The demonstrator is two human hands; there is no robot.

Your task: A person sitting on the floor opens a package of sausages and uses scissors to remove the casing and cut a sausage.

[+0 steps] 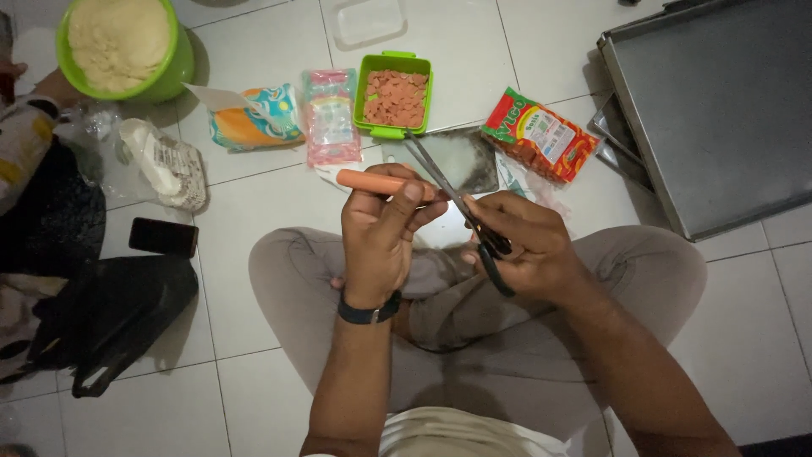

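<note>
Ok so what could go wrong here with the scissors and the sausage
The scissors in the right hand open right beside the left hand's fingertips pinching the sausage, so a finger could get nipped. The cut happens above the lap and floor, not over the green box of slices, so pieces may drop onto the tiles.

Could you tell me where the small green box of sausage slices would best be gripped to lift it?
Probably by its two long side walls, from above. The green box lies open and full of slices, so it should stay level; the scissors point at its near rim, so approach from the sides.
</note>
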